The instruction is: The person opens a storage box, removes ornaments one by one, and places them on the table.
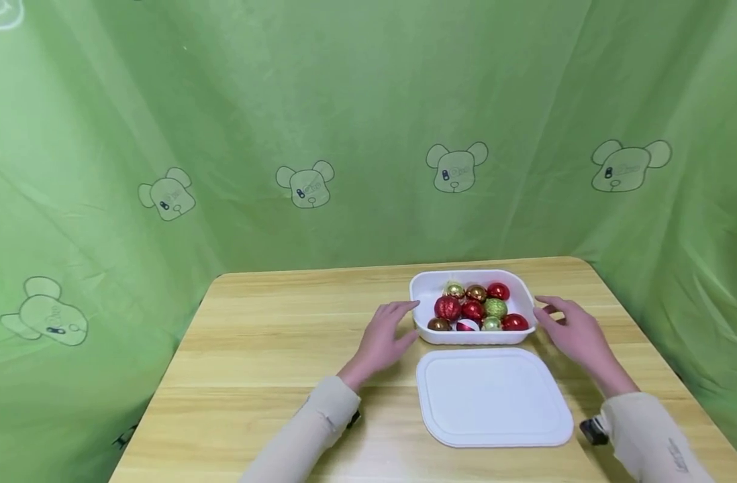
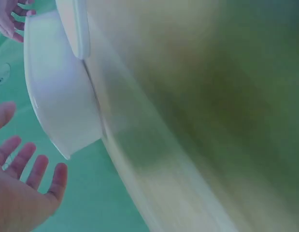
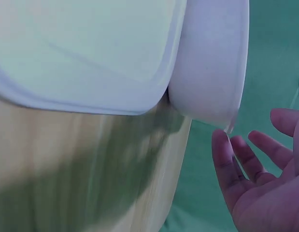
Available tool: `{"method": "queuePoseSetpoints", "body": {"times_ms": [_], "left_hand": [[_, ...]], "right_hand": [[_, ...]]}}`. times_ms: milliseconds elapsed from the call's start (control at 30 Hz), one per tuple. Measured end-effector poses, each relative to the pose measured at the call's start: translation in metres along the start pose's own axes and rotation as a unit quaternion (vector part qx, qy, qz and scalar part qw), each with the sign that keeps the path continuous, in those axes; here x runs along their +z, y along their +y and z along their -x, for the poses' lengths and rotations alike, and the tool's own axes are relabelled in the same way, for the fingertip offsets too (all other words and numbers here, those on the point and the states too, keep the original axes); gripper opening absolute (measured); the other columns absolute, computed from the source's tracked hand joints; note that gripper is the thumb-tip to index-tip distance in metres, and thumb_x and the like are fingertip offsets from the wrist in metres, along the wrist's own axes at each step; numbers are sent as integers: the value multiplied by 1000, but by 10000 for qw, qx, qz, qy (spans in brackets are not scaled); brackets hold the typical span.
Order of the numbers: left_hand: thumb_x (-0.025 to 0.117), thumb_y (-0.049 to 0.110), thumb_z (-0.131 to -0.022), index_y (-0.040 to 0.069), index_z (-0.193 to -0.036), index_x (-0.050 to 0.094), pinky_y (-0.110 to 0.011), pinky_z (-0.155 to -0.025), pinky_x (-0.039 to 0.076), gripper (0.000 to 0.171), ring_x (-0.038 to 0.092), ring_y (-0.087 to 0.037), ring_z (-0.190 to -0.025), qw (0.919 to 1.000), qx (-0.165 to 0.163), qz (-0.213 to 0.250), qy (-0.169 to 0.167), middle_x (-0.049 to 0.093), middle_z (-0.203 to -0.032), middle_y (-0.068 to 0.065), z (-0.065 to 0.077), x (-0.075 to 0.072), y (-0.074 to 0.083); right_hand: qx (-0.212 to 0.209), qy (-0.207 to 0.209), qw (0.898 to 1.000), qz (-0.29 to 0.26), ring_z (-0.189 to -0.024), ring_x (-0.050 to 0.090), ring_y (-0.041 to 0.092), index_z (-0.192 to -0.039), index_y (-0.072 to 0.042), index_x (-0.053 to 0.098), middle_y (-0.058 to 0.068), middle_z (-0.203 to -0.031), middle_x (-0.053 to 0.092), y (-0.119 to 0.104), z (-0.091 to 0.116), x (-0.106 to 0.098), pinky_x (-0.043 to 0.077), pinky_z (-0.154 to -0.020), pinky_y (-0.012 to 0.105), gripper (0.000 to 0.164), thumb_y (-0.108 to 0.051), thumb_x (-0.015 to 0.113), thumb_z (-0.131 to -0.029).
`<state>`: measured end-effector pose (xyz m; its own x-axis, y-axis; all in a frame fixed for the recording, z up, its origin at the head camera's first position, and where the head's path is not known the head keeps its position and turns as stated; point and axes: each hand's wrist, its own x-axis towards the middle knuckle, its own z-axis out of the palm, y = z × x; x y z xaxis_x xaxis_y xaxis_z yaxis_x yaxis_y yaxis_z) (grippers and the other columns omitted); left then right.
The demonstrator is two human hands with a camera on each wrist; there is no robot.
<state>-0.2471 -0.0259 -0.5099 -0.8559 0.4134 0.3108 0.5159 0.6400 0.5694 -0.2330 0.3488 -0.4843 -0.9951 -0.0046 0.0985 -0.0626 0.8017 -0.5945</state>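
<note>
A white plastic container [image 1: 474, 339] stands on the table, holding several shiny Christmas baubles [image 1: 472, 310] in red, gold, brown and light green. My left hand [image 1: 382, 341] is at the container's left end, fingers spread and pointing toward its rim. At the opposite end, my right hand [image 1: 574, 335] has its fingertips right by the rim, thumb apart from the fingers. Both palms face the container from the sides; the left wrist view shows the left hand [image 2: 31, 188] with loosely bent fingers. In the right wrist view the right hand [image 3: 265, 179] has its fingertips close under the container's corner [image 3: 209, 63].
A flat white lid [image 1: 495, 397] lies on the table just in front of the container. The wooden table [image 1: 272, 335] reaches back to a green curtain [image 1: 368, 134] printed with bear heads, which also hangs along both sides.
</note>
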Motion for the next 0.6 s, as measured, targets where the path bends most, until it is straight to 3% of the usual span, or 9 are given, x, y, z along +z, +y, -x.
{"method": "queuePoseSetpoints", "body": {"times_ms": [100, 267, 367, 500, 600], "left_hand": [[69, 29, -100, 20, -148, 56, -43, -116, 45, 51, 51, -21, -137, 10000, 20, 9, -62, 58, -148, -3, -10, 6, -1], [65, 30, -102, 20, -141, 62, -44, -117, 44, 40, 54, -20, -135, 9993, 44, -165, -327, 63, -143, -1, -21, 15, -1], [60, 35, -105, 21, -141, 63, -44, -115, 46, 39, 55, -19, -133, 9971, 65, -613, -455, 65, -140, 0, -25, 18, 1], [57, 39, -106, 22, -141, 63, -42, -111, 49, 39, 57, -18, -129, 9919, 121, -1164, -497, 67, -137, 2, -26, 20, 3], [58, 39, -106, 22, -141, 63, -41, -109, 50, 39, 57, -18, -128, 9906, 150, -1260, -514, 67, -136, 2, -27, 20, 4]], "right_hand": [[-23, 5, 10000, -34, -106, 65, 51, -149, 5, 46, 33, -130, 59, 1, -12, 3, 56, -83, 59, 59, -39, 47, -110], [61, -124, 9996, -260, -102, 68, 45, -151, 8, 42, 35, -132, 57, 3, -28, 8, 59, -71, 36, 58, -33, 49, -110], [83, -220, 9993, -287, -102, 68, 45, -151, 9, 40, 37, -134, 55, 5, -33, 11, 58, -65, 26, 56, -26, 51, -109], [22, -211, 9994, -266, -99, 68, 43, -150, 10, 41, 38, -135, 54, 7, -37, 14, 58, -63, 26, 53, -15, 55, -105], [-7, -137, 9996, -228, -95, 69, 40, -148, 10, 44, 38, -136, 54, 9, -37, 16, 58, -62, 27, 51, -12, 56, -103]]}}
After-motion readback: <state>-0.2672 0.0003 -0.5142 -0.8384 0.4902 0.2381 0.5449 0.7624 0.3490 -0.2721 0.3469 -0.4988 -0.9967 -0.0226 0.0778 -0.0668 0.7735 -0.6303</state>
